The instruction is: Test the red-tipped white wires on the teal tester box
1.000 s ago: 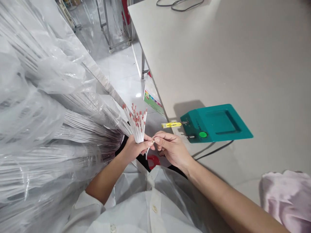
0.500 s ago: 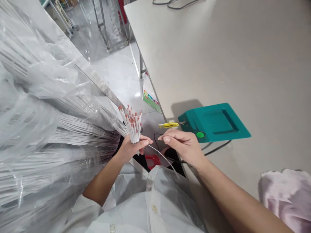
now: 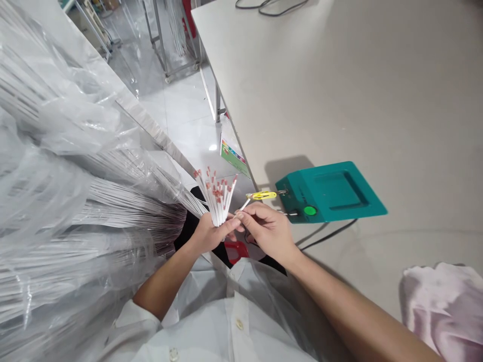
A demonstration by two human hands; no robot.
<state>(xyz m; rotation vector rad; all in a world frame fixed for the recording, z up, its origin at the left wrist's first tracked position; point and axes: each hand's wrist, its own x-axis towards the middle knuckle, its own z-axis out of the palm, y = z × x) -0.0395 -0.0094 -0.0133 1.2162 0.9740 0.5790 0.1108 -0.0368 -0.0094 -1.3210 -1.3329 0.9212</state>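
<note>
My left hand (image 3: 213, 232) is closed round a bundle of white wires (image 3: 219, 203) whose reddish-copper ends fan out upward. Close beside it, my right hand (image 3: 266, 226) pinches a single white wire (image 3: 245, 204) between thumb and fingers. This wire's tip reaches up to the yellow clip (image 3: 263, 195), which sticks out from the left side of a teal box (image 3: 332, 191). A round green button or light (image 3: 310, 210) shows on the box. Whether the wire tip touches the clip, I cannot tell.
Long bundles of white wires (image 3: 124, 203) under clear plastic fill the left side. The teal box stands on a pale table (image 3: 358, 100), with a black cable (image 3: 328, 234) behind my right hand. Pinkish cloth (image 3: 441, 306) lies at right. Below are a red object (image 3: 236, 251) and a printed box (image 3: 234, 153).
My right hand has moved left and now holds a wire with its tip at the yellow clip. The left hand and its bundle have shifted slightly right.
</note>
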